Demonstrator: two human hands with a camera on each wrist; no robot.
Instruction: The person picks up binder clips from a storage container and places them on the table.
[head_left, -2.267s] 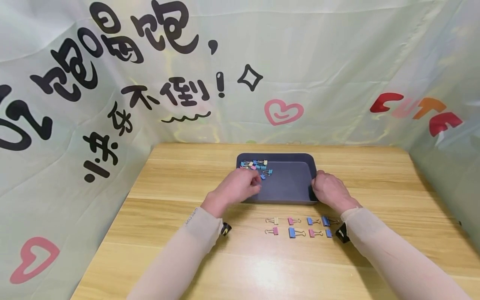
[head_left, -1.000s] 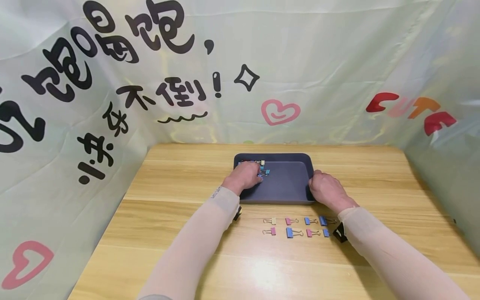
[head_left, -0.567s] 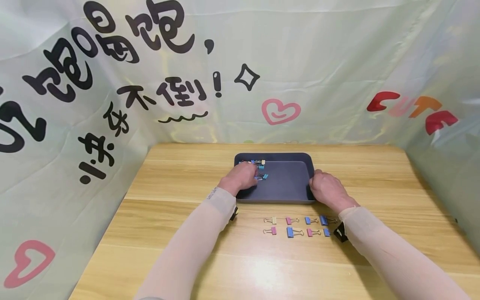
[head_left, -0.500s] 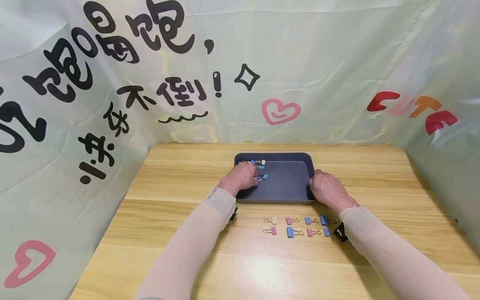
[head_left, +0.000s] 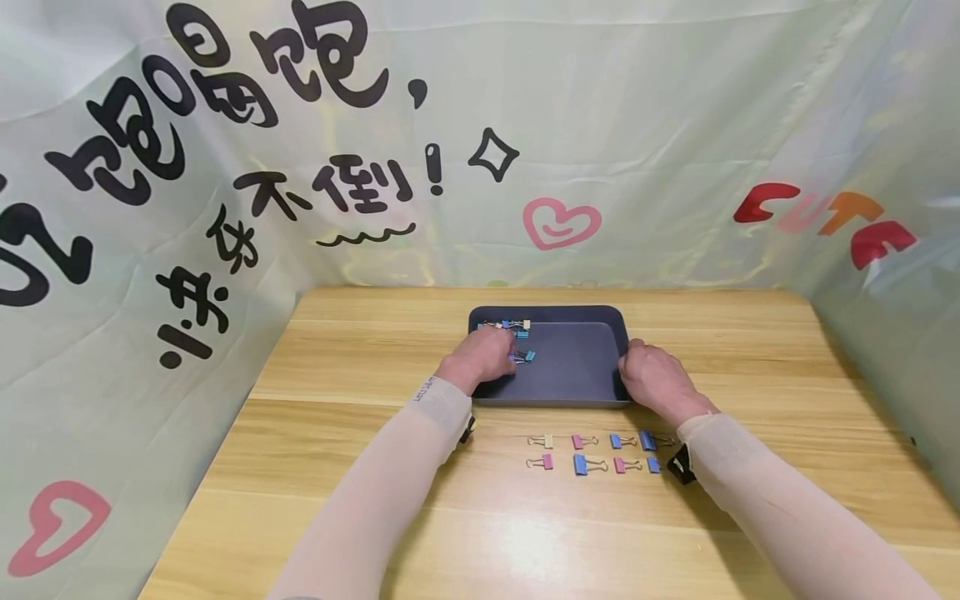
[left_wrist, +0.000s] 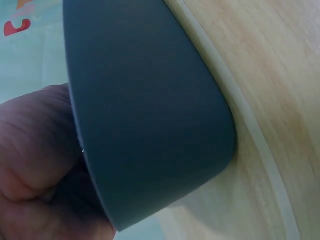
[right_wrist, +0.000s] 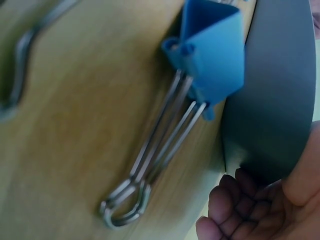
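A dark grey tray [head_left: 577, 367] lies on the table. My left hand [head_left: 483, 352] reaches over its left side, among several small binder clips; its fingers touch or nearly touch a teal binder clip [head_left: 530, 357]. Whether they pinch a clip is hidden behind the hand, and in the left wrist view the tray wall [left_wrist: 145, 115] covers the fingertips. At the near right corner, my right hand [head_left: 658, 377] grips the tray, thumb over the rim and fingers curled below it in the right wrist view. A yellow binder clip [head_left: 527, 324] sits near the tray's back wall.
In front of the tray, several binder clips lie in two rows, among them a yellow clip [head_left: 548, 442], a pink clip [head_left: 547, 462] and a blue clip [head_left: 580, 465]. A larger blue clip [right_wrist: 215, 60] lies close to my right wrist. Fabric walls [head_left: 660, 150] surround the table.
My left hand has reached deeper into the tray's clips, then drawn back slightly leftward. The teal clip has shifted toward the near side and turned. My right hand stays at the tray's corner.
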